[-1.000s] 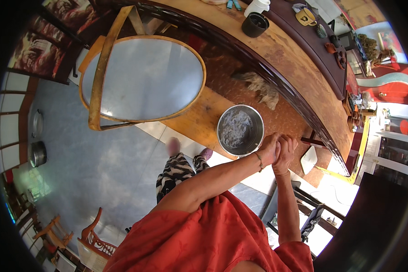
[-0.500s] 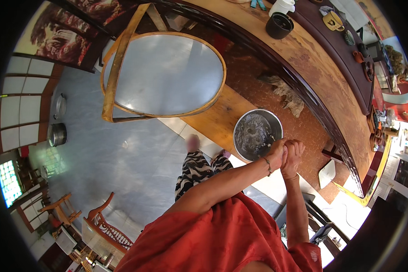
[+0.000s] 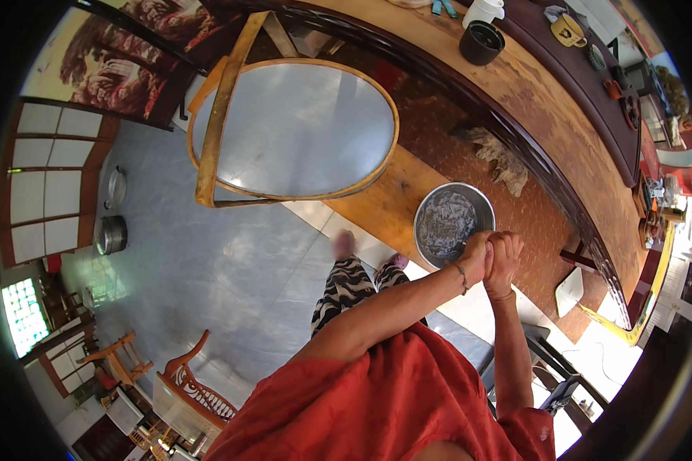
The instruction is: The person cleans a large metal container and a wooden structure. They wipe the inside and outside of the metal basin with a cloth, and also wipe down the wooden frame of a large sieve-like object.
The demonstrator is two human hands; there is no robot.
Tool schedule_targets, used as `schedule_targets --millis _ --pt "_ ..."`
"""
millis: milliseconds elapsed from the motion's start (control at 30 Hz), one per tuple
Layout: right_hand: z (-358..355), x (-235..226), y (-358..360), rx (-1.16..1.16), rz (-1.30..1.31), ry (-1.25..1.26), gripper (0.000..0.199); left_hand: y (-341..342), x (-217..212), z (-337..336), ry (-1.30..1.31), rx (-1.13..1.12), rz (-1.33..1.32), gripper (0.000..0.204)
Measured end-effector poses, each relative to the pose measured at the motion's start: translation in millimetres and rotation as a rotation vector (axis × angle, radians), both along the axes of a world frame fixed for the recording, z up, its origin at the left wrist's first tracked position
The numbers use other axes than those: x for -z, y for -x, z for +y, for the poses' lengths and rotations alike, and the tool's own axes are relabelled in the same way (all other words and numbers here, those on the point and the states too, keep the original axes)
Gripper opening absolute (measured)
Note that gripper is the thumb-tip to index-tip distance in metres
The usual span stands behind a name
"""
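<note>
My left hand (image 3: 478, 257) and my right hand (image 3: 506, 261) are clenched together, fingers wrapped tightly, over the right-hand rim of a round metal basin (image 3: 484, 201). Whatever lies inside the grip is hidden by the fingers. The water (image 3: 447, 221) in the basin is rippled and splashing. A wooden bench (image 3: 396, 201) lies under the basin. A bracelet circles my left wrist.
An oval grey surface with a wooden rim (image 3: 307, 127) stands ahead, left of the basin. A long wooden table (image 3: 546, 115) curves along the right, bearing a black cup (image 3: 482, 43) and a yellow mug (image 3: 567, 31). Carved chairs (image 3: 200, 392) stand at lower left.
The view has shifted slightly, so everything sits a little further right. My hands stay clenched together beside the basin. The water's surface looks more broken up now.
</note>
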State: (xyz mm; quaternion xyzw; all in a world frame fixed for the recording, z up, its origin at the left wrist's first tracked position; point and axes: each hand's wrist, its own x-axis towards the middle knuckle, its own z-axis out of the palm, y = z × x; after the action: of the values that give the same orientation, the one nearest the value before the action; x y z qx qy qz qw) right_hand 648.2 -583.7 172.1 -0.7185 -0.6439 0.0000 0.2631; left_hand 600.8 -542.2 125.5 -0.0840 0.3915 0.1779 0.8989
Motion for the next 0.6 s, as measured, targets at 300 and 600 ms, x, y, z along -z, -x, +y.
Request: schedule_targets --millis 300,600 --pt "-19 26 -2 0.713 0.803 -0.127 0.035 31 -58 34 -0.625 0.630 0.096 0.058" --pt "-30 41 40 0.715 2.327 -0.343 0.044 137 -58 123 -1.783 0.795 0.171 0.021"
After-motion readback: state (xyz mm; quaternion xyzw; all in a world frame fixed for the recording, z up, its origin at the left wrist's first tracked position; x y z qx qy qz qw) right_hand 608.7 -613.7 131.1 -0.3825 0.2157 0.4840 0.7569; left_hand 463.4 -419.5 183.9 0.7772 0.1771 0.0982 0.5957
